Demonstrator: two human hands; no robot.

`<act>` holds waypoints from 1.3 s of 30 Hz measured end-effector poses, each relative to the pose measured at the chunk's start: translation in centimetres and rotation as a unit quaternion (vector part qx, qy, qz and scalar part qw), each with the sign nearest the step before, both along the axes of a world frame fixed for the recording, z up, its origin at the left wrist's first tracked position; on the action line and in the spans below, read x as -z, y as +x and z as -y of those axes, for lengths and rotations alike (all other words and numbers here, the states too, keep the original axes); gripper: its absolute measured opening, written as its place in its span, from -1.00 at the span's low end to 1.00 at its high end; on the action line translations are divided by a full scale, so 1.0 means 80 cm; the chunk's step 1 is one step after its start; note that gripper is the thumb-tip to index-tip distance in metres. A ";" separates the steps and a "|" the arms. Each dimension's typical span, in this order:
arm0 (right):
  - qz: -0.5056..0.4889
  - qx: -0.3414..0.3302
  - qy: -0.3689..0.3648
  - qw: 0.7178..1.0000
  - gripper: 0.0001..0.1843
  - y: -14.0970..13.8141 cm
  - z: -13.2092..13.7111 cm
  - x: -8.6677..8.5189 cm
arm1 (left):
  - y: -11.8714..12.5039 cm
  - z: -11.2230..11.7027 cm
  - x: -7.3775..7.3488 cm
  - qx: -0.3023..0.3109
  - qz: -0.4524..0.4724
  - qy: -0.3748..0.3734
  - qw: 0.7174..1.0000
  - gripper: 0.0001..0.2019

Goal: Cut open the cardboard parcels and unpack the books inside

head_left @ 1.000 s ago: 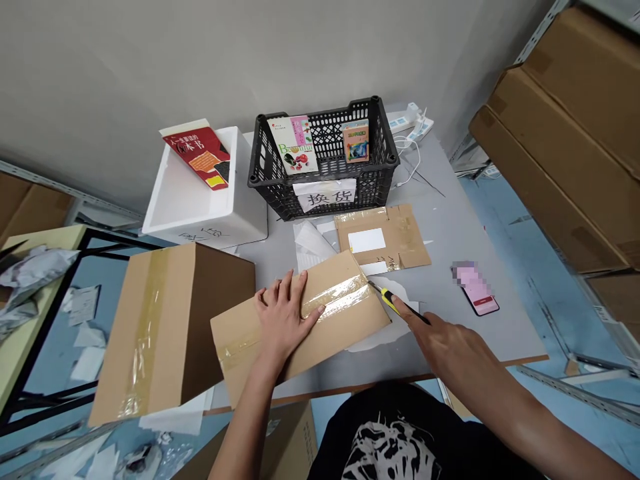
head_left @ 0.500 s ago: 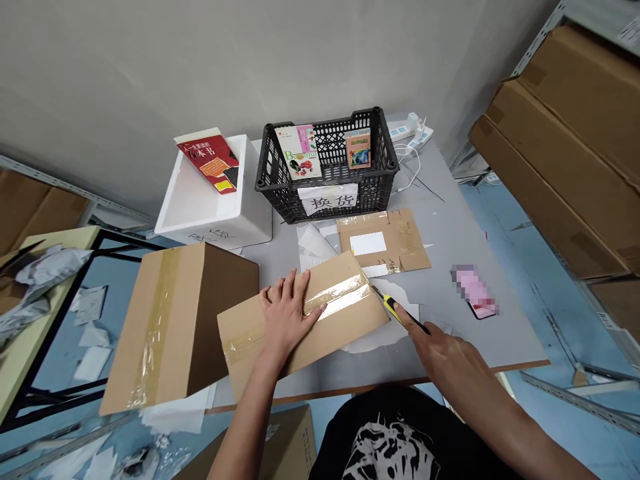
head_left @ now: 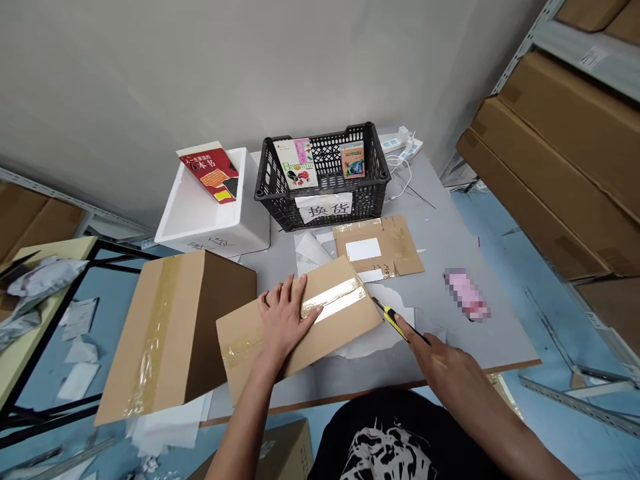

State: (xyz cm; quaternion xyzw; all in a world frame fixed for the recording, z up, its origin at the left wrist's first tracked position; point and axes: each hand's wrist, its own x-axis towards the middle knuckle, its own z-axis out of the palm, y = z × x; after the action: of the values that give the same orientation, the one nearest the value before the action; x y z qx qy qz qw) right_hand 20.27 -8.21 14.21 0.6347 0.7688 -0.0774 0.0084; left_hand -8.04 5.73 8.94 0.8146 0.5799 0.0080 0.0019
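My left hand [head_left: 287,317] lies on top of a taped cardboard box [head_left: 333,270], fingers spread and pressing on its upper face. Clear shiny tape runs along that face. In my right hand [head_left: 433,353] is a yellow and black utility knife [head_left: 395,320], my fingers wrapped around its handle. Its blade points at the box's right end, close to the edge; whether it touches cannot be made out. A bigger taped cardboard carton [head_left: 145,327] stands left of the box. Behind the box lies a flattened cardboard piece [head_left: 407,247] with a white label.
At the back of the table [head_left: 480,340] stand a black plastic crate [head_left: 320,187] with two books and a white foam box [head_left: 200,227] with a red book [head_left: 213,173]. A phone [head_left: 467,293] lies at right. Power strips [head_left: 400,143] sit behind; shelves with cartons [head_left: 560,173] flank the right.
My right hand has drawn the knife slightly down and away from the box's taped right edge. My left hand stays on the box. The whole view has shifted a little.
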 end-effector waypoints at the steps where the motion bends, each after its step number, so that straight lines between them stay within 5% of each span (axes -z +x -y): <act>1: -0.042 0.008 -0.007 0.999 -0.26 0.009 0.001 0.001 | -0.001 -0.002 0.000 0.000 0.000 0.000 1.000 -0.32; 6: -0.165 0.175 -0.052 0.969 -0.46 0.052 -0.042 0.033 | -0.006 -0.008 0.000 0.004 0.006 -0.002 1.000 -0.34; 15: -0.094 0.225 -0.069 0.967 -0.40 0.016 -0.216 0.202 | -0.007 -0.006 -0.001 0.000 0.018 -0.004 1.000 -0.35; 23: -0.145 0.219 -0.064 0.963 -0.45 0.009 -0.230 0.264 | -0.006 -0.003 -0.005 -0.005 0.017 -0.018 1.000 -0.32; 28: -0.229 0.222 -0.096 0.943 -0.46 0.009 -0.231 0.252 | -0.005 -0.004 -0.018 -0.001 -0.002 -0.055 0.998 -0.30; 32: -0.331 0.193 -0.146 0.912 -0.34 -0.008 -0.208 0.202 | -0.013 -0.007 -0.031 0.033 0.001 -0.096 0.995 -0.28; 36: -0.475 0.144 -0.199 0.845 -0.23 -0.033 -0.154 0.144 | -0.028 -0.007 -0.033 0.051 0.016 -0.095 0.994 -0.22; 39: -0.468 0.145 -0.183 0.852 -0.14 -0.051 -0.130 0.119 | -0.035 -0.006 -0.029 0.049 0.022 -0.082 0.995 -0.22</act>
State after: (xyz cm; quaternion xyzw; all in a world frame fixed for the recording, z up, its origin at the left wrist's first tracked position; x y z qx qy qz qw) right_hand 16.21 2.17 4.65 0.6149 0.5530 -0.5045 -0.2480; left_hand -10.85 6.19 11.28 0.8386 0.5381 -0.0215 0.0822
